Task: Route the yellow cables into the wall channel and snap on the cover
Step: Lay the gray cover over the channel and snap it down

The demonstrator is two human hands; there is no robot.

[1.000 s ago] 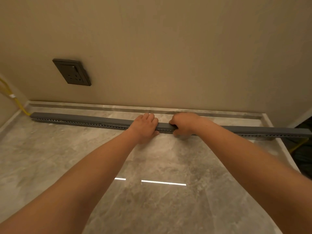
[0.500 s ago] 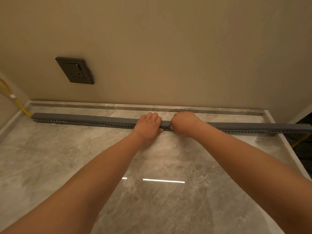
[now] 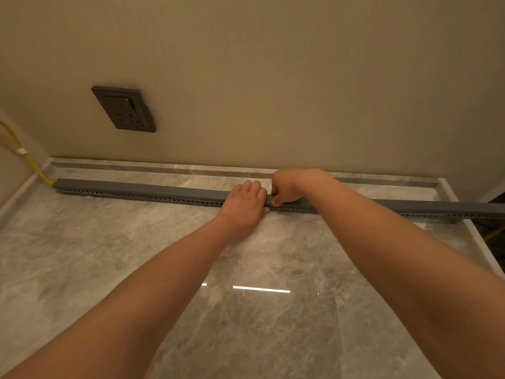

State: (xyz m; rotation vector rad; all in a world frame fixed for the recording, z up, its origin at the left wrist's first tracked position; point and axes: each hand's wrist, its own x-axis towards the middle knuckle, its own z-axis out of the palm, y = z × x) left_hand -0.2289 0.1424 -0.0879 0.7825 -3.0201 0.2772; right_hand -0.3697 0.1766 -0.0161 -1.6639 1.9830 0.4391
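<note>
A long grey slotted cable channel point(image 3: 142, 189) lies on the marble floor, parallel to the wall, with its grey cover on top. My left hand point(image 3: 246, 202) rests palm down on the channel near its middle, fingers curled over the top. Right beside it, my right hand point(image 3: 289, 188) is closed around the channel, pinching the cover from above. Yellow cables point(image 3: 26, 160) come down the left wall corner and enter the channel's left end. A short yellow stretch point(image 3: 493, 233) shows by the right end.
A dark wall socket point(image 3: 124, 109) sits on the beige wall above the channel's left part. A marble skirting ledge point(image 3: 164, 166) runs along the wall base. Glossy floor point(image 3: 246, 310) spreads toward me. A dark opening lies at the far right.
Both hands have slid a little along the channel and closer together. The view has shifted slightly; the channel stays on the floor.
</note>
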